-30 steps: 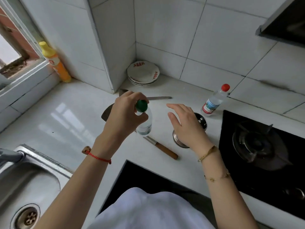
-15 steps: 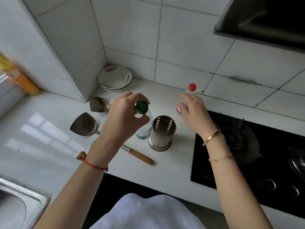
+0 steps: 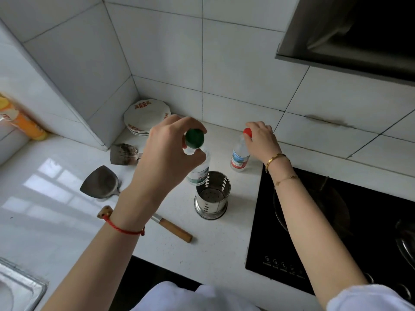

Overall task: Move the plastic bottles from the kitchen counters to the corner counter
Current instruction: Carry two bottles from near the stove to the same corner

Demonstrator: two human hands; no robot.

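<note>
While the left hand (image 3: 166, 153) pinches the green-capped bottle (image 3: 199, 173) at its neck, fingers and thumb curled just under the cap, the bottle hangs tilted below the palm and looks to be lifted off the counter (image 3: 213, 243). The right hand (image 3: 261, 140) has its fingers curled over the top of the red-capped bottle (image 3: 239, 157), which stands upright on the counter directly beneath that grip, close to the tiled wall.

I judge this to be the pick-up step: one bottle in hand, the second grasped but not yet raised. The next move calls for a straight lift of the red-capped bottle, then carrying both toward the corner.

Both bottles are clear plastic; how full they are cannot be read. Just below the left grip a steel utensil holder (image 3: 212, 195) stands with only its perforated base showing inside. Beyond the left hand a stack of plates (image 3: 146, 116) sits in the corner, and two spatulas (image 3: 101, 184) lie to its outer side. Far out on that side stands an orange bottle (image 3: 24, 124), probably another one to move. Under the right forearm lies the black hob (image 3: 336, 221).
</note>
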